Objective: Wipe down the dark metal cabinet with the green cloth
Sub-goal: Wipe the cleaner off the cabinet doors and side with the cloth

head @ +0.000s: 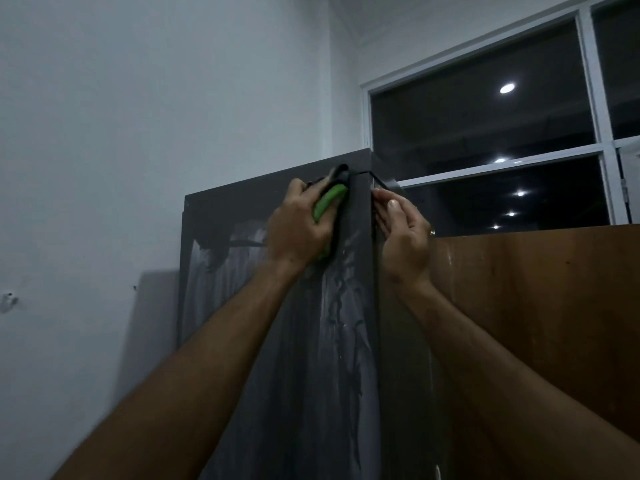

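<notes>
The cabinet (294, 341) is dark charcoal grey, its broad face streaked with pale, milky-white smears and runs — irregular vertical trails, with a few darker patches near the upper left. The cloth (329, 200) is bright lime green, with a dark grey-black part at its top. Beside the cabinet, the wooden panel (540, 323) is warm reddish brown, faintly mottled. The wall (138, 98) is plain bluish white. The window frame (588, 81) is white — its panes black, dotted with round white light spots.
</notes>
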